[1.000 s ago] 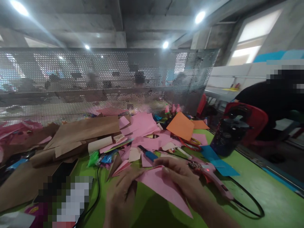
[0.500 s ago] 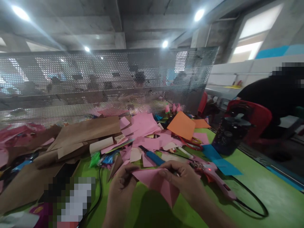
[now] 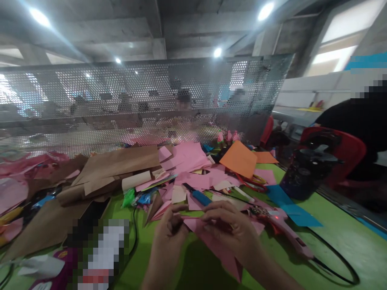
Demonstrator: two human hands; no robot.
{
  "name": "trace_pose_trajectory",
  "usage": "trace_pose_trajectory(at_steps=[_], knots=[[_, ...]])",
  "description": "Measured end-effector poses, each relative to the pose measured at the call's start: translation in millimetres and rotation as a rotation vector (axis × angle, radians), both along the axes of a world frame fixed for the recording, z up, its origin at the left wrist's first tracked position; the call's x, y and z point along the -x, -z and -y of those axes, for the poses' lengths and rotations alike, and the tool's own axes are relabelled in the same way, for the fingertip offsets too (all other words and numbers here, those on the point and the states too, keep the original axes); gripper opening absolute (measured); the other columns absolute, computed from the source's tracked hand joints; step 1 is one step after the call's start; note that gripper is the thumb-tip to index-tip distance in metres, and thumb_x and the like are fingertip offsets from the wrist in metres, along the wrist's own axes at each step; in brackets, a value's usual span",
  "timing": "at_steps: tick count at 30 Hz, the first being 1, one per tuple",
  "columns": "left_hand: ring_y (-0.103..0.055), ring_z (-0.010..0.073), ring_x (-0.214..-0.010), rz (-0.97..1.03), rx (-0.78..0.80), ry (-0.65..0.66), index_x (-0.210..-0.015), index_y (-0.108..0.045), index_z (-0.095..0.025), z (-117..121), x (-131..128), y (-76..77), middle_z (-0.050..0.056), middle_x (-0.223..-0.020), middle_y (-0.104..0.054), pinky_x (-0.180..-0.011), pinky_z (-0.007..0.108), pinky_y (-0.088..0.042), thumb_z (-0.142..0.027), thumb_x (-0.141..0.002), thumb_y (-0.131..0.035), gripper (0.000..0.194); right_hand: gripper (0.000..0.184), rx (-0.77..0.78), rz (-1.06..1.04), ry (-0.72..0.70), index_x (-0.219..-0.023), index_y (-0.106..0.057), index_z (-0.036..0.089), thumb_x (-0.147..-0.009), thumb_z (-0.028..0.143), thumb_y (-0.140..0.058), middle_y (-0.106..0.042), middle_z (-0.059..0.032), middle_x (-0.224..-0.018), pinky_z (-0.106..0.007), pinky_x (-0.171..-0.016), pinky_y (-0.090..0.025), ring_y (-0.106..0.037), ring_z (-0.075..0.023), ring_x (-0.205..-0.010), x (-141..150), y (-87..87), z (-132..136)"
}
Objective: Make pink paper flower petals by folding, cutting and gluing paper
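A sheet of pink paper (image 3: 222,253) is stretched between my two hands, low over the green table. My left hand (image 3: 172,229) pinches its left edge with the fingers curled. On the upper right part, my right hand (image 3: 226,225) grips the paper between thumb and fingers, and a pointed corner hangs down toward me. Just beyond my right hand lies a blue-handled tool (image 3: 200,197) with a dark tip. To the right rests a pink glue gun (image 3: 287,227) with a lit red light and a black cord.
Brown paper (image 3: 121,159), pink sheets (image 3: 187,157) and an orange sheet (image 3: 240,159) are piled at the back before a perforated metal screen (image 3: 136,108). A dark jug (image 3: 311,171) stands at right beside blue paper (image 3: 294,205). A person in black (image 3: 356,121) sits beyond.
The view has shifted, so the scene sits a little further right. My hands still hold the pink paper, now tilted, with my right fingers moved along its upper edge.
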State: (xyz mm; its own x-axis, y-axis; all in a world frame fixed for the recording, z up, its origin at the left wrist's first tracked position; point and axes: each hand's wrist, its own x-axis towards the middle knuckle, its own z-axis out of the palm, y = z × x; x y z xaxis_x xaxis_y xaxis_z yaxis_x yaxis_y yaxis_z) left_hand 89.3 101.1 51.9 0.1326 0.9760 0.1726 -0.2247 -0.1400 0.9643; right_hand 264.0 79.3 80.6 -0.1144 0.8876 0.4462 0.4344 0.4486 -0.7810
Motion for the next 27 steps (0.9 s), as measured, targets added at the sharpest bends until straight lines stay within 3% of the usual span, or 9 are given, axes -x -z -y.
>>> trace_pose_trajectory(at_steps=[6, 13, 27], knots=[[-0.064, 0.0144, -0.068, 0.024, 0.028, -0.028, -0.08, -0.06, -0.017, 2, -3, 0.3, 0.0, -0.07, -0.07, -0.063, 0.022, -0.047, -0.016, -0.071, -0.065, 0.01, 0.006, 0.032, -0.01, -0.008, -0.088, -0.073, 0.027, -0.083, 0.028, -0.069, -0.066, -0.0057, -0.098, -0.037, -0.086, -0.048, -0.061, -0.0236, -0.096, -1, 0.8, 2], [-0.063, 0.0157, -0.071, -0.041, -0.03, 0.005, -0.082, -0.061, -0.018, 6, -10, 7.5, 0.0, -0.074, -0.067, -0.065, 0.023, -0.047, -0.014, -0.074, -0.061, 0.009, 0.01, 0.05, 0.009, 0.014, -0.085, -0.074, 0.027, -0.082, 0.036, -0.071, -0.065, -0.0062, -0.099, -0.035, -0.086, -0.047, -0.06, -0.024, -0.1, 8, -2.2, 4], [-0.062, 0.0154, -0.07, 0.023, 0.046, 0.045, -0.08, -0.062, -0.017, 7, -13, 13.2, 0.001, -0.071, -0.067, -0.065, 0.024, -0.048, -0.014, -0.071, -0.063, 0.009, 0.011, 0.028, 0.035, 0.016, -0.079, -0.074, 0.026, -0.082, 0.036, -0.07, -0.066, -0.0055, -0.097, -0.034, -0.084, -0.047, -0.06, -0.0236, -0.098, 10, -0.7, 5]])
